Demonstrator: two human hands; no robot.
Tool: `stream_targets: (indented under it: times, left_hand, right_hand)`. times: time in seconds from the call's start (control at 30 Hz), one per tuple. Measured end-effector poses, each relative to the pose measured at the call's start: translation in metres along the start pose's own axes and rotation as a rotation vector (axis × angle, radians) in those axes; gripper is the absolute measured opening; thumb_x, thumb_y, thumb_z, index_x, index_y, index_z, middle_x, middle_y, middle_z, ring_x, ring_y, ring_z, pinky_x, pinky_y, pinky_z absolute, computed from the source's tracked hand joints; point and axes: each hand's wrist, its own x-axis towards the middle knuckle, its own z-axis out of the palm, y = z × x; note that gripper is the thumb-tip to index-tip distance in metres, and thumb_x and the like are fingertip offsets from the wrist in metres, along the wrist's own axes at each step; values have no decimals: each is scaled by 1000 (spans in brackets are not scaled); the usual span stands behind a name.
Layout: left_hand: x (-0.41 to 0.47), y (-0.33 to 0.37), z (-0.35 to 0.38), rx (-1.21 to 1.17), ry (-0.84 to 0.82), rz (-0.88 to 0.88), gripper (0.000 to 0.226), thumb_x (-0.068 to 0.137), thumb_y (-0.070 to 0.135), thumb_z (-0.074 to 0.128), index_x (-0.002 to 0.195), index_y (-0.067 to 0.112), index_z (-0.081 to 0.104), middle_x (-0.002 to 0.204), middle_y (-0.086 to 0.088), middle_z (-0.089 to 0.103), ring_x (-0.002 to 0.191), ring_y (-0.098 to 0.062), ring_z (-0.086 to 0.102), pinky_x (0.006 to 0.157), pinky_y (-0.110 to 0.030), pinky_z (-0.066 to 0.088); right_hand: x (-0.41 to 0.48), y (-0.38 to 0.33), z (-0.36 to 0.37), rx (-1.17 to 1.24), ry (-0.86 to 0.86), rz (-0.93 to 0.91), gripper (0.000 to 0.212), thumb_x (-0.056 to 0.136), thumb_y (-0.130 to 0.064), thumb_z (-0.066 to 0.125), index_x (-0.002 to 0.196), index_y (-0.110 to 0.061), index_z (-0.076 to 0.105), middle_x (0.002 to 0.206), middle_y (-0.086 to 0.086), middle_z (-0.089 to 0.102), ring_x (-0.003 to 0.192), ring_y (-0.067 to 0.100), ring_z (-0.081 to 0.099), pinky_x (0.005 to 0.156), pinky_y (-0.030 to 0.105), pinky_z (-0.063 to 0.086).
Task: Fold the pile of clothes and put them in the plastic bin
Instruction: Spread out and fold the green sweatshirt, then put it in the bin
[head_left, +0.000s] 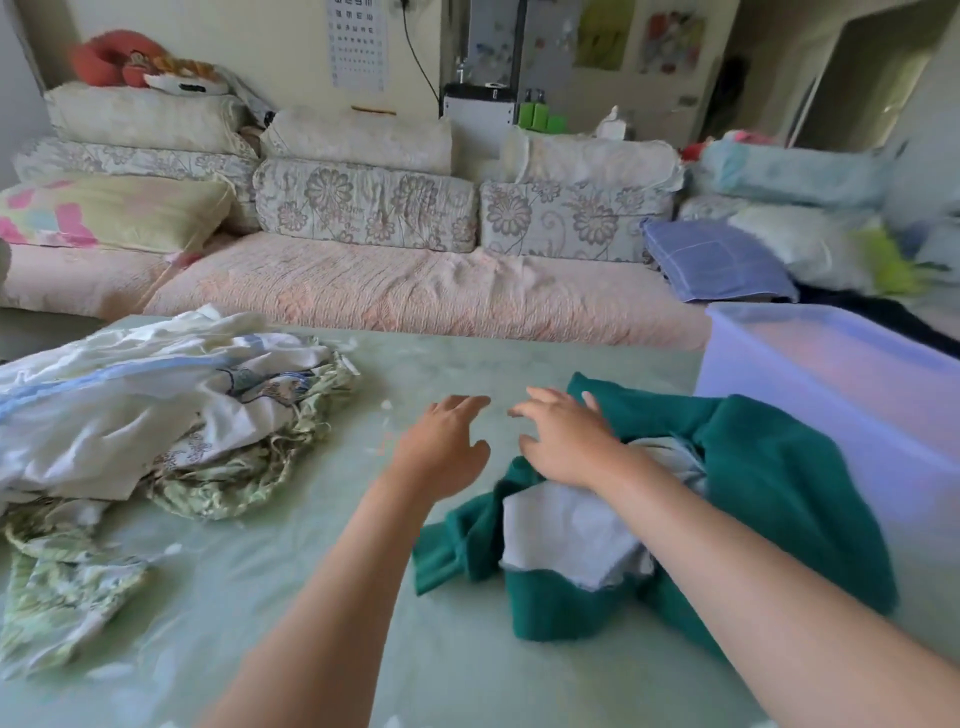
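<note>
While both bare arms reached out over the table (467, 364), the green garment (769, 467) lay crumpled and unfolded just left of the bin (831, 374). Its right edge ran along the bin's near wall, though whether the two touched could not be told. A pale grey cloth (561, 530) showed in the garment's folds on the side away from the bin. It could have been a lining or a separate piece.

The right hand (566, 436) rested palm down on the garment's left part, the part farthest from the bin. Its fingers were stretched out and slightly apart, with the thumb spread to the side, and they gripped nothing. The left hand (441, 441) was just beyond it, farther from the bin, over bare table. Its fingers were loosely spread and held nothing. Whether it touched the table or hovered above it was unclear.

The pile (156, 405) of white, pale blue and green-patterned clothes sat well left of the bin, at the table's opposite end and apart from both hands. The bin itself stood on the table's right end. It was translucent and lilac-tinted, and its contents could not be made out.

Behind the bin, past the table, ran a sofa (415, 291) with flowered cushions (363, 208). A blue cloth (717, 265) lay on the sofa just behind the bin's far rim.
</note>
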Motion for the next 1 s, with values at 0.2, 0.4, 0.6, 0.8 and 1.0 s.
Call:
stream_targets:
  times: [0.2, 0.4, 0.6, 0.8, 1.0]
  left_hand:
    - [1, 64, 48, -136, -385, 57, 80, 82, 62, 59, 148, 56, 15, 158, 10, 24, 144, -21, 28, 116, -41, 27]
    - [4, 77, 64, -81, -555, 65, 75, 84, 50, 62, 147, 57, 21, 150, 9, 42, 131, -19, 45, 105, -32, 38]
    - [15, 61, 48, -28, -334, 127, 50, 91, 21, 58, 134, 46, 52, 112, 1, 57, 96, -17, 54, 79, -25, 40]
    - [20, 10, -1, 335, 299, -33, 49, 92, 16, 49, 130, 46, 52, 111, -3, 50, 109, -28, 46, 75, -35, 44]
    - [8, -20, -3, 529, 58, -365, 47, 95, 22, 41, 138, 37, 47, 134, -11, 41, 124, -33, 36, 101, -42, 35]
  right_hand:
    - [-56, 83, -15, -251, -101, 493, 97, 76, -78, 47, 156, -38, 11, 166, 11, -5, 151, 40, -5, 108, 75, 7]
    - [-57, 111, 10, 110, -192, 481, 92, 67, -71, 67, 143, -29, 40, 145, 10, 46, 128, 34, 46, 94, 40, 45]
    - [-29, 93, 15, 338, 102, 238, 16, 78, -33, 73, 86, -22, 64, 90, -1, 69, 88, 24, 64, 64, 29, 43]
    - [-10, 37, 0, 750, 294, -10, 62, 86, -30, 73, 143, -28, 50, 143, -8, 53, 130, 10, 48, 100, 19, 34]
    - [-15, 56, -11, 376, 110, -10, 82, 81, -41, 72, 152, -39, 31, 163, -6, 20, 150, 16, 20, 121, 45, 19]
